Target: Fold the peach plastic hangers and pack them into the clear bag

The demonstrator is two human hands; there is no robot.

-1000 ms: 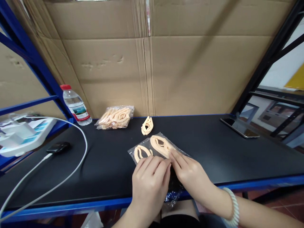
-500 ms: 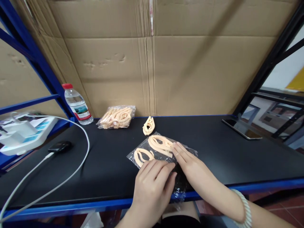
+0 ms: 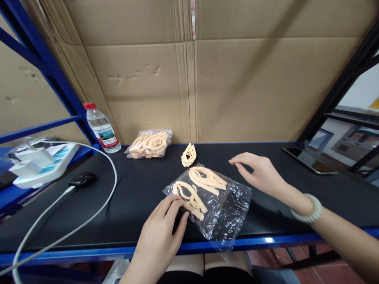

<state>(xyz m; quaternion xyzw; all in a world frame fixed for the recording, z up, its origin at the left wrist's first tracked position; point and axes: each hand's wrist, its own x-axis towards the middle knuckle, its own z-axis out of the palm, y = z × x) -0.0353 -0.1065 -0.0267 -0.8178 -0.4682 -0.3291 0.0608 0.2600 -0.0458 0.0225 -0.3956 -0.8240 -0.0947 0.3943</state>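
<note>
A clear plastic bag [image 3: 233, 201] lies flat on the black tabletop, with cream folding clothes hangers inside: one hanger [image 3: 192, 199] at the left and another hanger [image 3: 207, 179] farther back. My left hand [image 3: 161, 225] rests at the bag's near left edge, fingertips touching the left hanger, thumb apart from the fingers. Raised to the right of the bag, my right hand [image 3: 262, 173] holds nothing; a gap shows between its thumb and fingers. Behind the bag is a loose folded hanger [image 3: 188, 155]. A full bag of hangers [image 3: 150, 143] lies farther back left.
At the left stand a water bottle [image 3: 102, 128] and a white power strip [image 3: 50, 161]. A white cable [image 3: 114, 177] loops over the table to a small black device [image 3: 82, 179]. A phone [image 3: 309, 160] lies at the right. Cardboard [image 3: 237, 90] walls the back.
My right hand has lifted off the bag and moved right. My left hand has slid left and nearer, uncovering more of the hangers and the bag. The view has shifted slightly.
</note>
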